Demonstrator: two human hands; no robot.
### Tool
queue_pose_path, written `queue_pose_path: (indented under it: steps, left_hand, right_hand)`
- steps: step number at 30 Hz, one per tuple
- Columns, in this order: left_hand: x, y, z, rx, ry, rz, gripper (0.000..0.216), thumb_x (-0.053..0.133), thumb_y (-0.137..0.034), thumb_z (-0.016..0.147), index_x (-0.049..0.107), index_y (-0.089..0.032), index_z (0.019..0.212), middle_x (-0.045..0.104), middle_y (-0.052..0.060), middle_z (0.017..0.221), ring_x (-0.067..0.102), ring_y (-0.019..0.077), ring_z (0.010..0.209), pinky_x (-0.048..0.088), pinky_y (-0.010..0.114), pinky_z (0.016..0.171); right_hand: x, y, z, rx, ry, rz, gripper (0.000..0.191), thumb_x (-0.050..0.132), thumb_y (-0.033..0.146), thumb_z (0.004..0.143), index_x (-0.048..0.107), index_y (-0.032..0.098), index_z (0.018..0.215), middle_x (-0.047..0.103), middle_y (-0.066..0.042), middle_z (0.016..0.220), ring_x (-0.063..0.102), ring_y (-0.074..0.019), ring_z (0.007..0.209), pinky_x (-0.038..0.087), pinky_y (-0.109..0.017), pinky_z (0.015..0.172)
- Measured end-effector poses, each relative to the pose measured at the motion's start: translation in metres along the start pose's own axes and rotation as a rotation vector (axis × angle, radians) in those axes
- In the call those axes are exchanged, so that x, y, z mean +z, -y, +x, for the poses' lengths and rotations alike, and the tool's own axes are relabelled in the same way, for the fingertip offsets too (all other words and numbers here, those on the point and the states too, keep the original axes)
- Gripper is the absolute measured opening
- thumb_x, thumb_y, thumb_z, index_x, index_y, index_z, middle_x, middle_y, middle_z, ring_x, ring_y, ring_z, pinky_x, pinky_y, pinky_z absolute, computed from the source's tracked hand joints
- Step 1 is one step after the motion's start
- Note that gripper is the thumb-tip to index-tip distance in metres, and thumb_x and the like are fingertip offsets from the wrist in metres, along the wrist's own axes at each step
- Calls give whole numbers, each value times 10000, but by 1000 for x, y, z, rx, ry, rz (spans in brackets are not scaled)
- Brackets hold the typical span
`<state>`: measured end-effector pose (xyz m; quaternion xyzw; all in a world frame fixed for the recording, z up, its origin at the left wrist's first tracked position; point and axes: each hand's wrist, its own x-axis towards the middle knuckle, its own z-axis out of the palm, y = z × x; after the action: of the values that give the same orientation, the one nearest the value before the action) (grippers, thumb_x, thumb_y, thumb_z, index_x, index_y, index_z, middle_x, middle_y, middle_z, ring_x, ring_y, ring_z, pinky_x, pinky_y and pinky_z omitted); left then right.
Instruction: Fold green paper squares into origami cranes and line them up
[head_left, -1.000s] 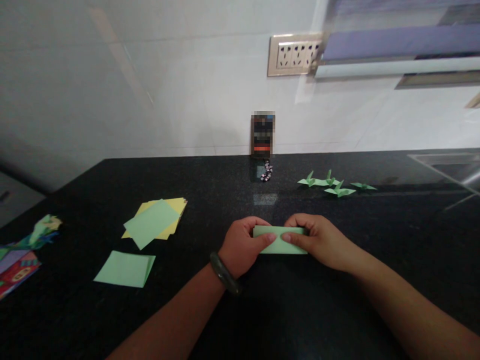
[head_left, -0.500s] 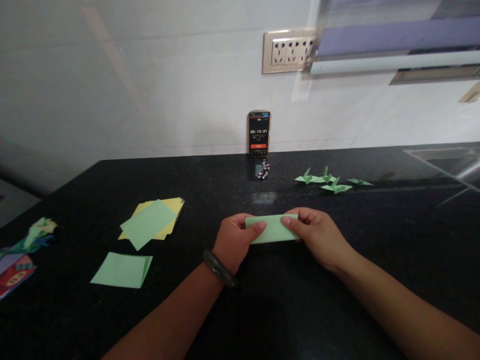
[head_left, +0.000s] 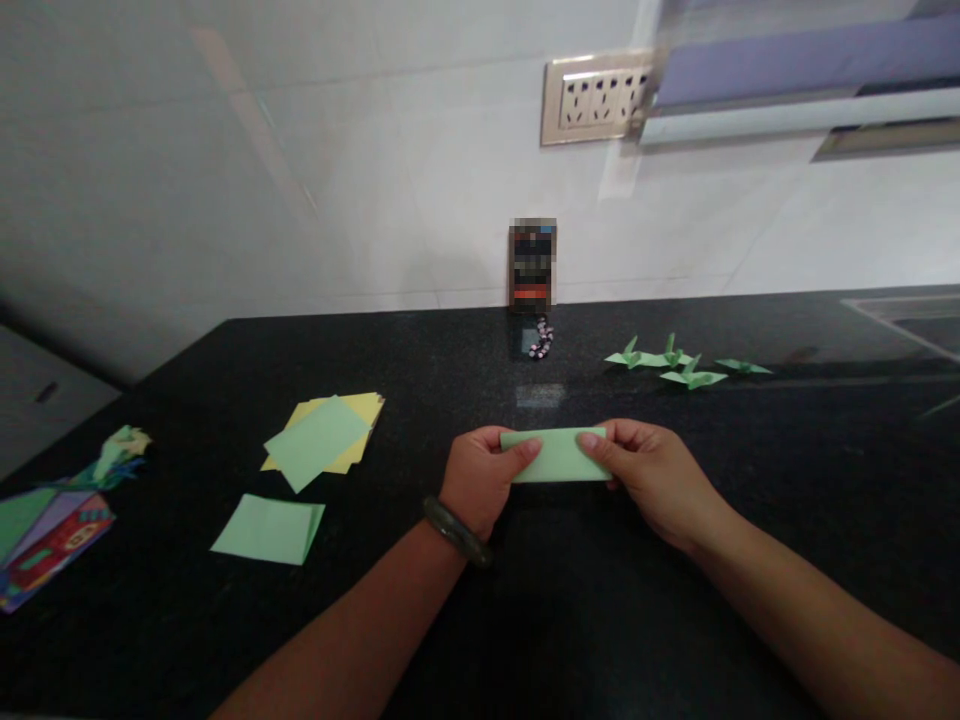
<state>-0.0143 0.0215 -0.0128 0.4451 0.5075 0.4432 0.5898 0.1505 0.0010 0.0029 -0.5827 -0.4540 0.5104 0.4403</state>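
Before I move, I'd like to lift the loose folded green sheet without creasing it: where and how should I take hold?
Probably grip the folded green sheet at its right edge, coming from the right with the nearer left hand, once free of the green strip. There the layers seem slightly parted, giving an edge to pinch; the rest looks flat.

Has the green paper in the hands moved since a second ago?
Yes: judged against the phone, the held green paper now sits slightly higher in view, closer to it.

Below frame centre, green paper (head_left: 556, 458) is held by the left hand (head_left: 474, 478) and right hand (head_left: 654, 468); cranes (head_left: 694, 379) are seen centre-right.
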Motion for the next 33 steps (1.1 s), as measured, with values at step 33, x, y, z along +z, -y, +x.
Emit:
queue_pose_path:
  steps: [33]
  left_hand:
    - [0, 1, 1, 8, -1, 15, 275, 683, -368, 609, 636, -114, 703, 604, 16, 591, 530, 125, 550, 411, 246, 536]
  right_hand:
    - [-1, -7, 2, -55, -1, 12, 278, 622, 429, 697, 592, 154, 666, 498, 29, 543, 379, -76, 483, 288, -201, 439]
